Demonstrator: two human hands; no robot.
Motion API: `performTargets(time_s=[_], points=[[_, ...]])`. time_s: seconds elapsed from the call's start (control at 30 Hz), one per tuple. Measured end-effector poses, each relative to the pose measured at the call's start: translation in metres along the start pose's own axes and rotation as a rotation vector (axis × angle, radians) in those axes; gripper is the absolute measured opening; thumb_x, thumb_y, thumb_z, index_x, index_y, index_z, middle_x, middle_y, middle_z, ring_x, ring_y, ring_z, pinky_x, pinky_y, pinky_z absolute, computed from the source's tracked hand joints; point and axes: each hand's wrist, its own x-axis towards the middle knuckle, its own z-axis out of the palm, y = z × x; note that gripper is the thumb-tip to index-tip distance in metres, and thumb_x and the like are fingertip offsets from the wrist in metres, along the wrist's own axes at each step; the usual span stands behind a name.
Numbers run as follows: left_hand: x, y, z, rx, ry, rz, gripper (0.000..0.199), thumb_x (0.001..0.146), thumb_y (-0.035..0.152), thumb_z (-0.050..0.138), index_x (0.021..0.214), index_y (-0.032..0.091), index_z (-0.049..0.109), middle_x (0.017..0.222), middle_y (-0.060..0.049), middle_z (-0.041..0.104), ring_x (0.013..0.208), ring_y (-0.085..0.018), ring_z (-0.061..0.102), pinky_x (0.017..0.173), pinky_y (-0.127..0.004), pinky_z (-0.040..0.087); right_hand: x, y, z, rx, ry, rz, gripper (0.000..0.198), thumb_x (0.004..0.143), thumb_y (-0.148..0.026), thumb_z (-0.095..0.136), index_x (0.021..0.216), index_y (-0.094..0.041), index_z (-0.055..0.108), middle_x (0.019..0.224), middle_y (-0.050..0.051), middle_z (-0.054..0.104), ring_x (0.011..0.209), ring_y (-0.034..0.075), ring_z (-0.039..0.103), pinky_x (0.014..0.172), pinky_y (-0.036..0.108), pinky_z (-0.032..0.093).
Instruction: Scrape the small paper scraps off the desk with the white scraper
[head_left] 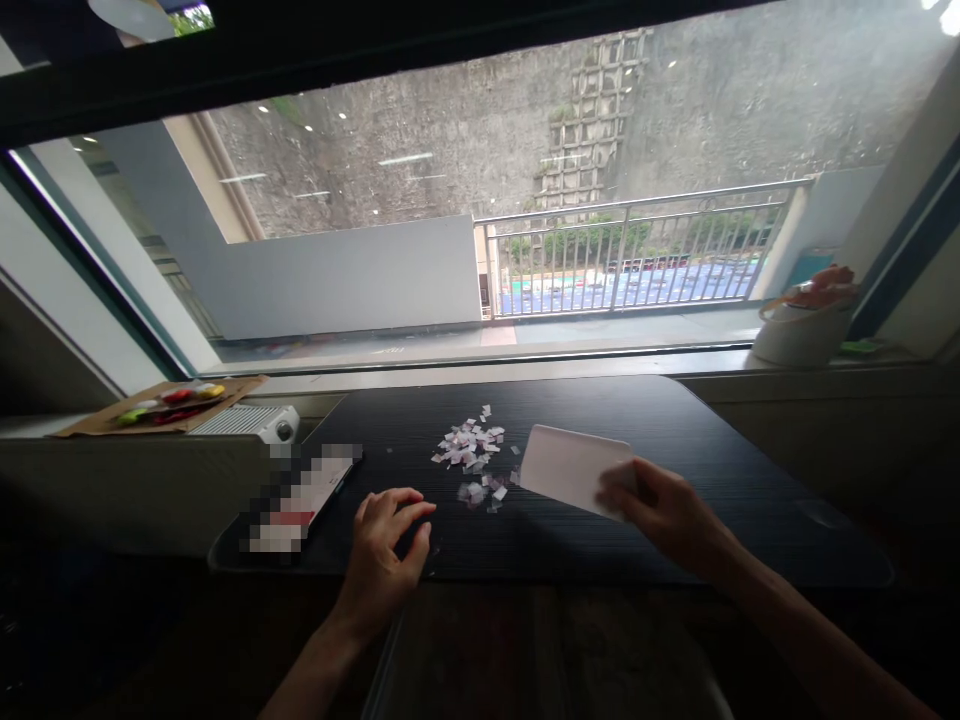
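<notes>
My right hand [656, 505] grips the right end of a pale, flat rectangular card [570, 465], thumb on one side and fingers on the other. The card is tilted, and its left edge comes close to a heap of small paper scraps [471, 443]. A smaller cluster of scraps [484, 492] lies just in front of that heap, some of it blurred. My left hand [390, 540] hovers at the front edge of the dark table [615, 545], left of the scraps. Its fingers are curved and apart, with nothing between them.
On the table's left lies a flat item [307, 500], blurred out by pixels. A white heater [259, 422] and brown cardboard [161, 408] with colourful things stand beyond it. Behind the table runs a windowsill [525, 367], with a white bucket [802, 330] at its right.
</notes>
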Motion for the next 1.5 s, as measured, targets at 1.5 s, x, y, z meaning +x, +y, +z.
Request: performTargets(time_s=[1.5], points=[[-0.005, -0.017, 0.007, 0.142, -0.116, 0.102, 0.021, 0.079, 0.034, 0.056, 0.098, 0.03, 0.066, 0.102, -0.003, 0.068, 0.101, -0.025, 0.06, 0.105, -0.053, 0.025, -0.008, 0.016, -0.073, 0.295, -0.293, 0.362, 0.018, 0.058, -0.028, 0.07, 0.071, -0.017, 0.068, 0.07, 0.0, 0.072, 0.066, 0.018, 0.065, 0.063, 0.028, 0.048]])
